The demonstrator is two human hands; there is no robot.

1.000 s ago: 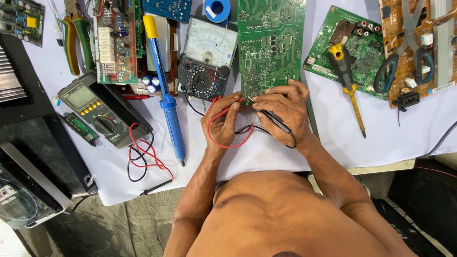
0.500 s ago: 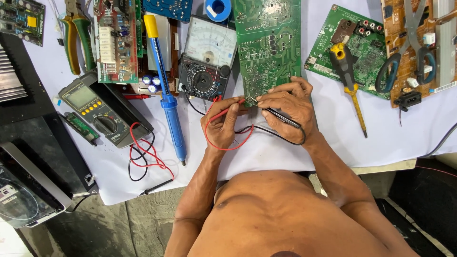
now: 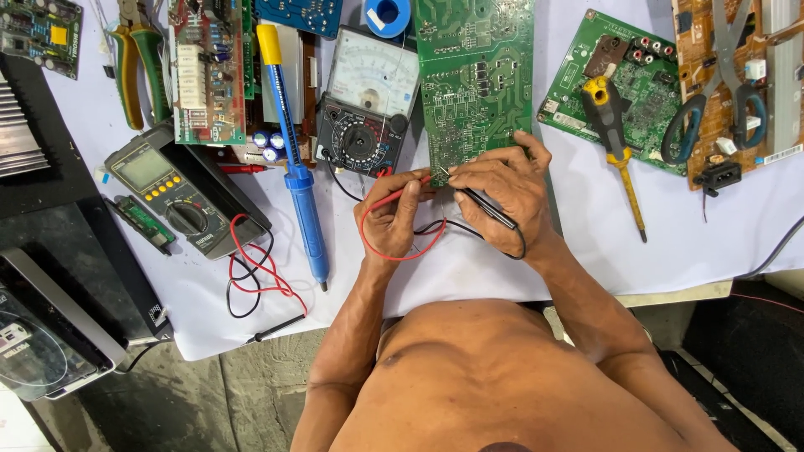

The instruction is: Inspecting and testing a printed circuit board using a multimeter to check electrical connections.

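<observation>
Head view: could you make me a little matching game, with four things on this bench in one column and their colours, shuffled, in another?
Things:
1. Probe in the left hand
2. Probe in the right hand
3. Screwdriver on the board at right
4. Desoldering pump

Colours:
A. Blue with a yellow top
B. Black
C. Red
D. Yellow and black

Pairs: 1-C, 2-B, 3-D, 4-A
</observation>
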